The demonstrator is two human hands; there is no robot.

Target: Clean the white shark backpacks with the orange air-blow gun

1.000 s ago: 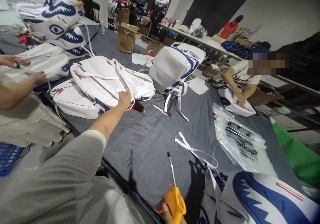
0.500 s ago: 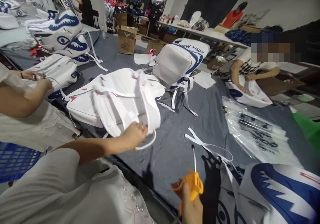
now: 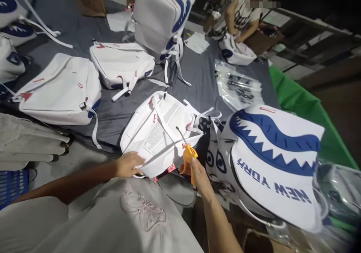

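Note:
A white backpack (image 3: 149,144) lies tilted at the table's near edge, its straps and mesh back panel facing up. My left hand (image 3: 131,165) grips its lower left edge, fingers curled by a white loop. My right hand (image 3: 197,172) is wrapped round an orange air blow gun (image 3: 189,156). The gun's thin metal nozzle points up and left over the backpack's straps. Red tags hang at the bag's near edge. Close by on the right stands a white and blue backpack (image 3: 278,159) with a toothed mouth design and "NEW YORK" lettering.
Two white backpacks, one at the left (image 3: 60,91) and one behind it (image 3: 121,63), lie on the dark-covered table (image 3: 109,132). Another backpack (image 3: 155,17) stands upright farther back. Plastic bags (image 3: 239,85) lie near green cloth (image 3: 304,106). A co-worker (image 3: 245,16) handles a white bag.
My left hand has brought the white backpack from the left to in front of me and laid it down. The blow gun has moved to over it. My view has turned downward and right.

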